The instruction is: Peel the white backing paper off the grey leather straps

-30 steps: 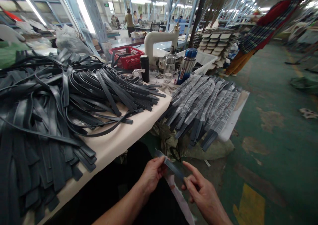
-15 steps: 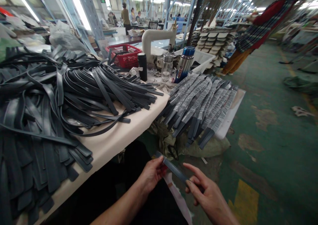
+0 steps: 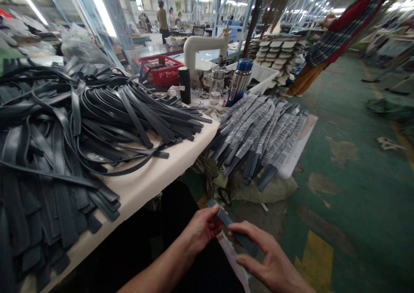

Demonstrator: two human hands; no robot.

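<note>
Low over my lap, a dark grey strap (image 3: 224,216) slants down to the right. My left hand (image 3: 204,227) pinches its upper end between thumb and fingers. Beside the strap's lower part is my right hand (image 3: 263,254), its index finger lying along the strap and its thumb spread away. The other fingers of that hand are mostly hidden. Left of my hands, a large heap of similar dark straps (image 3: 58,155) covers the cream-topped table (image 3: 168,179). Beyond my hands lie straps wrapped in clear film (image 3: 261,125), with bare dark ends toward me.
A blue-and-steel flask (image 3: 239,82), a glass bottle (image 3: 216,86), a black cylinder (image 3: 184,85) and a red basket (image 3: 161,71) stand at the table's back. A green sack (image 3: 274,190) sits under the wrapped straps. A person (image 3: 330,47) stands at the far right.
My right thumb has come off the strap and spread away, and the index finger has come down onto the strap. My left hand still pinches the upper end, slightly further right.
</note>
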